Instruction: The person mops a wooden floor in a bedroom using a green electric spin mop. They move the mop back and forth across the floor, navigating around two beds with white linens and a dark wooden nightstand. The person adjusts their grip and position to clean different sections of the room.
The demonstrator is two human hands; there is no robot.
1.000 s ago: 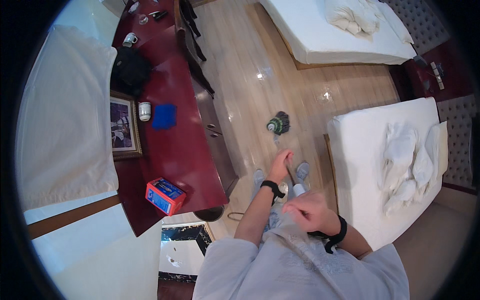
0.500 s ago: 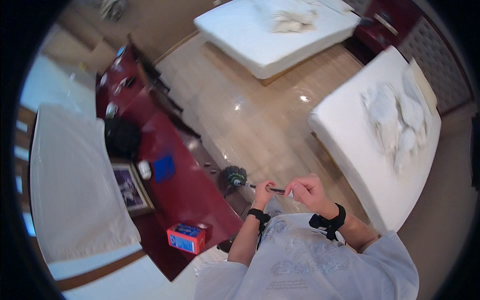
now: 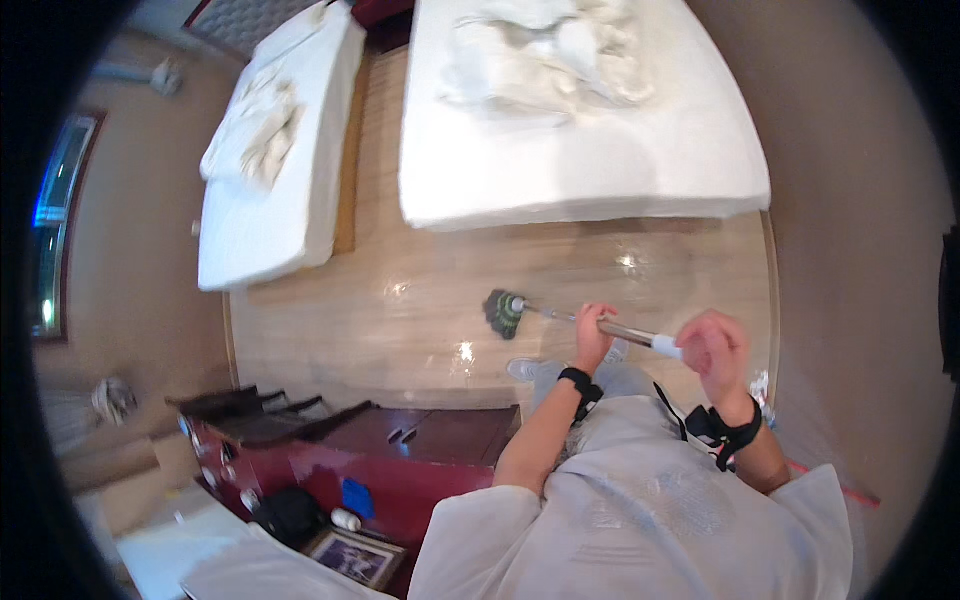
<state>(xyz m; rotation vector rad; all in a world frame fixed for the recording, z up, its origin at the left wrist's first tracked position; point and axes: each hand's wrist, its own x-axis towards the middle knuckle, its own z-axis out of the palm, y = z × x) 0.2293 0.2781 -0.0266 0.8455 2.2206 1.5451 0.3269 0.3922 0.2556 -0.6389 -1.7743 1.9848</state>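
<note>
I hold a mop across my front, its metal pole (image 3: pixel 632 333) running from right to left. At its far end, the dark green-and-black mop head (image 3: pixel 503 314) rests on the floor just ahead of my feet. My left hand (image 3: pixel 593 335) is closed round the middle of the pole. Up at the white grip end, my right hand (image 3: pixel 714 350) is curled over the tip, slightly blurred. Black bands circle both wrists.
Two white beds stand ahead: a wide one (image 3: pixel 590 185) and another (image 3: pixel 262 235) to the left, both with rumpled bedding. A dark red desk (image 3: pixel 460 470) lies at my left, bearing a framed picture (image 3: pixel 357 556) and a black bag (image 3: pixel 288 514). A wall (image 3: pixel 850 250) rises at right.
My view has turned right, so the beds now lie straight ahead and the desk is lower left. The mop's pole shows more of its length, with my hands farther apart.
</note>
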